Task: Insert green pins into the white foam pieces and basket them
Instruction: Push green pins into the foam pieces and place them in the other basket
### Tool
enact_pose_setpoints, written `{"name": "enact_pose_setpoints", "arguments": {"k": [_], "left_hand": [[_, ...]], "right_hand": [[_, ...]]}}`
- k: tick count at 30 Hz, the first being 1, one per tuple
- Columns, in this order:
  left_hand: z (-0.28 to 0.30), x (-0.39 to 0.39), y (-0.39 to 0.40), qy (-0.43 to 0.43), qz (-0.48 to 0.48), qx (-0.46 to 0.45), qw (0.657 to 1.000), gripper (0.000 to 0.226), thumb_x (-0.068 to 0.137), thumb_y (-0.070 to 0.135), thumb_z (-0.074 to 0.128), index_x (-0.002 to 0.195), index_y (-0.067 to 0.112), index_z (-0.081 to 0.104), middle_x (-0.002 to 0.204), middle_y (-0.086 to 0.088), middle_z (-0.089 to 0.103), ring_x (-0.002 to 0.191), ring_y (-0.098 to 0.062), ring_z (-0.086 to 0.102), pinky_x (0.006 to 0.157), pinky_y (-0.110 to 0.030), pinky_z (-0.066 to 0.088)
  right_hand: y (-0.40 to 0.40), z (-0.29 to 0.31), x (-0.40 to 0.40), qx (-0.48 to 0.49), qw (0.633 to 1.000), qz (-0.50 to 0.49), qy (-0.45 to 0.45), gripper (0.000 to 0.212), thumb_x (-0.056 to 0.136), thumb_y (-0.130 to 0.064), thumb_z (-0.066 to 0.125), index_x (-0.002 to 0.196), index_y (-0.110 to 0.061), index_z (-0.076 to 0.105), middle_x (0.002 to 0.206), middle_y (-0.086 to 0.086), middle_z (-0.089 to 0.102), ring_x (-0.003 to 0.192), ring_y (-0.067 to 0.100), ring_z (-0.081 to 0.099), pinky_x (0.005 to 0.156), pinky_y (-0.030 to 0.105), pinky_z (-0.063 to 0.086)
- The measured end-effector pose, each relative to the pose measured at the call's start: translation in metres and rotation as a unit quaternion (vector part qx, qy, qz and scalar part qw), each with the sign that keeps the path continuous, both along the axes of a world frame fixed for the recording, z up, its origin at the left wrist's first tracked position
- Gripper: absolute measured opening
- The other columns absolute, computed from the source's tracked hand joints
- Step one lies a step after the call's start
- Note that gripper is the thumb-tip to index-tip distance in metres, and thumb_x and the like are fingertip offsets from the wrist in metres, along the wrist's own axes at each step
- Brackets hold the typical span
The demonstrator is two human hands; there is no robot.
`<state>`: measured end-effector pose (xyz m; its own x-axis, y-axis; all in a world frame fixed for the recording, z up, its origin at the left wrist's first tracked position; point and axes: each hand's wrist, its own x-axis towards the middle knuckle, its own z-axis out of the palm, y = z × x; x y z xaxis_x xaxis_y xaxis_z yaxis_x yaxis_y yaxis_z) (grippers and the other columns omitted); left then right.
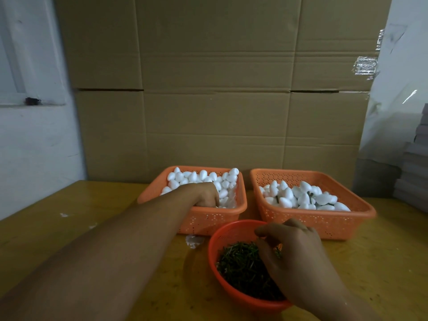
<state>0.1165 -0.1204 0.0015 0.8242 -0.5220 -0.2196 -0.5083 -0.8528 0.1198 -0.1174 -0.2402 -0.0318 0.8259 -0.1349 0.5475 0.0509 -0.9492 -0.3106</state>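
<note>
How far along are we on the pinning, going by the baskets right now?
Done: the right basket holds a partial layer of foam pieces, some showing green pins. In hand: the left hand reaches into the left basket for foam, and the right hand picks in the pin bowl. Left: the left basket remains heaped with unpinned foam.

yellow table (69, 228), cardboard sheets (220, 89) behind, grey stack (414, 172) at right

Green pins (240, 267) bowled; foam pieces (199, 179) basketed.
</note>
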Motion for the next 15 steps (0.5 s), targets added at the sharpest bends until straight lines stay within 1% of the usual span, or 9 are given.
{"name": "enact_pose_setpoints", "arguments": {"k": [1, 3, 5, 7, 9, 11, 12, 14, 15], "left_hand": [[-0.002, 0.001, 0.001, -0.012, -0.006, -0.004, 1.000, 0.036, 0.093, 0.037, 0.066, 0.129, 0.034, 0.065, 0.156, 0.004, 0.037, 0.145, -0.028, 0.031, 0.119, -0.053, 0.024], [-0.003, 0.003, 0.003, -0.036, -0.015, -0.004, 0.999, 0.034, 0.093, 0.043, 0.065, 0.126, 0.035, 0.067, 0.160, 0.004, 0.031, 0.150, -0.026, 0.019, 0.121, -0.055, 0.014], [0.000, 0.002, 0.005, -0.040, -0.012, 0.000, 0.999, 0.035, 0.092, 0.047, 0.065, 0.126, 0.037, 0.066, 0.157, 0.004, 0.036, 0.149, -0.028, 0.019, 0.121, -0.055, 0.013], [0.004, 0.002, 0.007, -0.056, -0.003, -0.007, 0.998, 0.033, 0.089, 0.047, 0.067, 0.121, 0.042, 0.066, 0.149, 0.002, 0.042, 0.146, -0.029, 0.024, 0.119, -0.055, 0.018], [0.008, 0.003, 0.010, -0.077, -0.005, -0.052, 0.996, 0.027, 0.086, 0.041, 0.071, 0.113, 0.045, 0.066, 0.136, 0.003, 0.051, 0.136, -0.027, 0.041, 0.115, -0.052, 0.028], [0.010, 0.002, 0.013, -0.072, -0.022, -0.133, 0.988, 0.023, 0.087, 0.031, 0.072, 0.108, 0.041, 0.067, 0.121, 0.008, 0.064, 0.117, -0.019, 0.058, 0.107, -0.047, 0.042], [0.011, -0.001, 0.014, -0.064, -0.030, -0.178, 0.982, 0.022, 0.089, 0.024, 0.071, 0.106, 0.037, 0.067, 0.113, 0.009, 0.068, 0.108, -0.016, 0.063, 0.102, -0.045, 0.047], [0.010, -0.010, 0.015, -0.058, -0.046, -0.262, 0.962, 0.023, 0.089, 0.012, 0.066, 0.099, 0.032, 0.067, 0.102, 0.009, 0.072, 0.096, -0.012, 0.067, 0.095, -0.043, 0.053], [0.010, -0.015, 0.016, -0.064, -0.053, -0.296, 0.951, 0.023, 0.088, 0.009, 0.065, 0.095, 0.032, 0.067, 0.098, 0.010, 0.072, 0.094, -0.011, 0.067, 0.094, -0.043, 0.053]], "right_hand": [[0.000, 0.000, 0.000, -0.001, 1.000, 0.000, 0.001, 0.025, 0.091, -0.039, 0.063, 0.116, -0.038, 0.070, 0.089, -0.023, 0.064, 0.095, 0.001, 0.051, 0.088, 0.032, 0.037], [-0.001, -0.001, 0.001, -0.002, 1.000, -0.001, 0.003, 0.025, 0.091, -0.039, 0.062, 0.116, -0.038, 0.070, 0.090, -0.022, 0.066, 0.096, 0.002, 0.051, 0.088, 0.032, 0.037], [-0.002, -0.001, 0.001, -0.002, 1.000, -0.002, 0.007, 0.025, 0.092, -0.039, 0.062, 0.116, -0.039, 0.069, 0.092, -0.021, 0.067, 0.097, 0.002, 0.052, 0.090, 0.033, 0.038], [-0.002, -0.001, 0.001, 0.000, 1.000, -0.004, 0.008, 0.025, 0.092, -0.039, 0.062, 0.116, -0.038, 0.070, 0.092, -0.020, 0.068, 0.097, 0.002, 0.053, 0.092, 0.034, 0.038], [-0.002, -0.001, 0.001, 0.002, 1.000, -0.004, 0.005, 0.024, 0.092, -0.038, 0.063, 0.115, -0.038, 0.070, 0.091, -0.021, 0.066, 0.096, 0.002, 0.054, 0.092, 0.034, 0.039], [-0.001, 0.000, 0.000, -0.002, 1.000, -0.003, 0.008, 0.025, 0.092, -0.037, 0.064, 0.115, -0.038, 0.070, 0.089, -0.023, 0.062, 0.095, 0.002, 0.054, 0.093, 0.035, 0.039], [0.000, 0.000, 0.000, -0.003, 1.000, -0.001, 0.011, 0.025, 0.091, -0.036, 0.064, 0.115, -0.037, 0.070, 0.088, -0.023, 0.060, 0.095, 0.003, 0.054, 0.094, 0.035, 0.040], [0.002, 0.001, -0.001, 0.004, 1.000, 0.006, 0.013, 0.025, 0.090, -0.033, 0.066, 0.115, -0.035, 0.072, 0.084, -0.022, 0.056, 0.094, 0.006, 0.056, 0.092, 0.036, 0.043], [0.003, 0.001, -0.002, 0.009, 1.000, 0.009, 0.013, 0.025, 0.090, -0.031, 0.067, 0.114, -0.034, 0.072, 0.083, -0.021, 0.055, 0.093, 0.007, 0.057, 0.091, 0.036, 0.046]]}}
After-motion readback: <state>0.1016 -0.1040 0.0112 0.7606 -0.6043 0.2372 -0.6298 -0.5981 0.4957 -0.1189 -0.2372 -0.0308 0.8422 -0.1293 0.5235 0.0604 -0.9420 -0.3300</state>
